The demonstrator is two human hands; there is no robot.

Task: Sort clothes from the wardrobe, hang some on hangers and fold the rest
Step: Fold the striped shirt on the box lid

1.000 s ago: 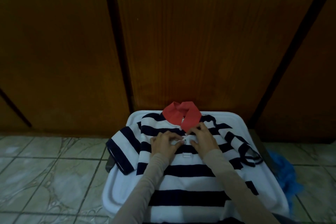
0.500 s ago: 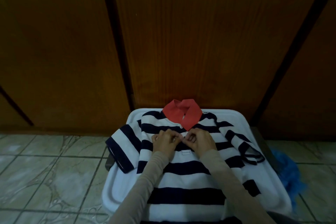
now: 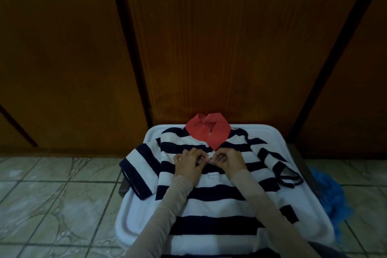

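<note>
Hands have drawn closer since a second ago: left hand and right hand now meet at the placket of the striped polo shirt, fingers curled and pinching the fabric just below the red collar. Shirt lies flat, front up, on the white tray, unmoved. Blue cloth sits at three o'clock beside the tray, on the tiled floor.

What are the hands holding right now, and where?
Both the left hand and right hand pinch the striped polo shirt at its button placket, just below the red collar.
</note>
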